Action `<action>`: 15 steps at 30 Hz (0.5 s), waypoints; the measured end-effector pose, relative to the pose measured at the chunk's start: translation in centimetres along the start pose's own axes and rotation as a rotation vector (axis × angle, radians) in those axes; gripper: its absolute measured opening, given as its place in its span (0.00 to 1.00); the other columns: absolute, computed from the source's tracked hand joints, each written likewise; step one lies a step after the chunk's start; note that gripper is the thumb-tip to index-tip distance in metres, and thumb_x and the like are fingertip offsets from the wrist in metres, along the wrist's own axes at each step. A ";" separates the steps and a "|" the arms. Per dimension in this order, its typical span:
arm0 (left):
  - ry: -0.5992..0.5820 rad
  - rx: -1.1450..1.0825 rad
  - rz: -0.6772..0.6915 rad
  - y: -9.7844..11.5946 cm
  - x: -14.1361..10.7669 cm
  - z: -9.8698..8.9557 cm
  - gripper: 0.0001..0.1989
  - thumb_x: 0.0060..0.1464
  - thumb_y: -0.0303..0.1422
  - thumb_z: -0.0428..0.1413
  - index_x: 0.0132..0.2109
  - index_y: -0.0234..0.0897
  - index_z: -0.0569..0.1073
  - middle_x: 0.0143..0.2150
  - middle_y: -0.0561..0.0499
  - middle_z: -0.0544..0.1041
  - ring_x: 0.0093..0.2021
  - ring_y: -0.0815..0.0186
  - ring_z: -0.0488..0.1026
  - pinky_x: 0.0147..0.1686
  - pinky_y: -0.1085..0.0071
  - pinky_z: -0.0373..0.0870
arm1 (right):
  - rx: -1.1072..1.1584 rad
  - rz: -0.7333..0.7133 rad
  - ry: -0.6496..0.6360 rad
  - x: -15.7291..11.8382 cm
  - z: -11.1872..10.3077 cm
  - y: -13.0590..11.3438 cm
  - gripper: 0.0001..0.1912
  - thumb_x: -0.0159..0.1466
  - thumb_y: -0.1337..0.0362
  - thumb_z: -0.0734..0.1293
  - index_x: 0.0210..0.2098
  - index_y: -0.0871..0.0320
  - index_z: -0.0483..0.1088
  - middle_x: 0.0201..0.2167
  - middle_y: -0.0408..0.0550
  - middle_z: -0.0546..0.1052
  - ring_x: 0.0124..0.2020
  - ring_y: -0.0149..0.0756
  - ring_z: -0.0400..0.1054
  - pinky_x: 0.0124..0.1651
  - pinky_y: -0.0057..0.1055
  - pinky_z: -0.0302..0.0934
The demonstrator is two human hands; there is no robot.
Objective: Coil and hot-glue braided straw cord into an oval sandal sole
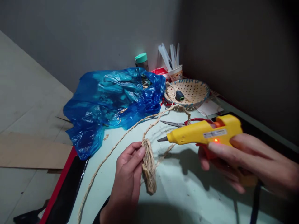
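Note:
Between thumb and fingers, my left hand (pixel 129 169) pinches a narrow bundle of coiled straw rope (pixel 149 168) above the table. From its top a length of twisted rope (pixel 153 124) runs back toward the basket, and another strand trails along the left of the table to the front. Wrapped round the handle of a yellow hot glue gun (pixel 193 132) is my right hand (pixel 240 158). A red light glows on the gun's side. Its dark nozzle points left, a short way right of the bundle's top and apart from it.
A crumpled blue plastic bag (pixel 109 93) lies at the back left. Behind the gun are scissors (pixel 173 123) with a red handle. A woven basket (pixel 193 90) holds a dark thread spool (pixel 179 95). Glue sticks (pixel 165 56) stand in a paper cup (pixel 176 74) near a green-lidded bottle (pixel 141 59).

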State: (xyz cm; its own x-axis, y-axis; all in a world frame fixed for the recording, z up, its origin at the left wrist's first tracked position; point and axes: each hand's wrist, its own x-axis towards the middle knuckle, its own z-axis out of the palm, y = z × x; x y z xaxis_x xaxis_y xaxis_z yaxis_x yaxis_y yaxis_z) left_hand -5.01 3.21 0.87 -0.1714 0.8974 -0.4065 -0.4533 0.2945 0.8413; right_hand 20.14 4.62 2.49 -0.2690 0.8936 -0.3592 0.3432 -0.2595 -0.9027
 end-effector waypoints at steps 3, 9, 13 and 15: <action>0.063 0.012 0.106 0.3 0.5 -0.3 0.11 0.48 0.32 0.69 0.38 0.36 0.78 0.35 0.51 0.78 0.36 0.67 0.75 0.38 0.74 0.73 | 0.166 0.105 -0.243 0.6 0.3 -0.2 0.32 0.60 0.33 0.66 0.33 0.56 0.81 0.19 0.45 0.71 0.19 0.25 0.61 0.24 0.24 0.51; 0.091 -0.001 0.216 0.7 1.1 -0.7 0.16 0.44 0.34 0.71 0.39 0.34 0.77 0.36 0.52 0.76 0.38 0.68 0.73 0.41 0.75 0.70 | 0.312 0.245 -0.352 1.3 1.4 1.5 0.38 0.63 0.31 0.61 0.33 0.62 0.81 0.24 0.51 0.75 0.19 0.23 0.64 0.23 0.21 0.51; 0.079 0.011 0.249 0.7 0.8 -0.7 0.16 0.47 0.36 0.70 0.42 0.35 0.77 0.37 0.52 0.77 0.39 0.68 0.73 0.44 0.73 0.69 | 0.076 0.308 -0.379 1.3 1.1 2.0 0.42 0.67 0.32 0.52 0.23 0.61 0.74 0.23 0.55 0.75 0.20 0.28 0.67 0.27 0.25 0.60; 0.073 0.028 0.272 0.6 0.7 -0.7 0.17 0.49 0.37 0.69 0.45 0.37 0.77 0.37 0.53 0.76 0.39 0.69 0.73 0.43 0.74 0.69 | -0.205 0.204 -0.237 0.9 0.6 2.6 0.37 0.69 0.34 0.52 0.25 0.57 0.73 0.27 0.55 0.77 0.24 0.35 0.70 0.31 0.32 0.64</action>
State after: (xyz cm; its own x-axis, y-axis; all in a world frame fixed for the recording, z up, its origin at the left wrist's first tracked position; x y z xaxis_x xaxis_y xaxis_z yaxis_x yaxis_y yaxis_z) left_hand -6.00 3.75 0.86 -0.3464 0.9191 -0.1879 -0.3575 0.0558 0.9322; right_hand 20.29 4.55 -0.32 -0.3694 0.7155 -0.5930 0.5775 -0.3231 -0.7497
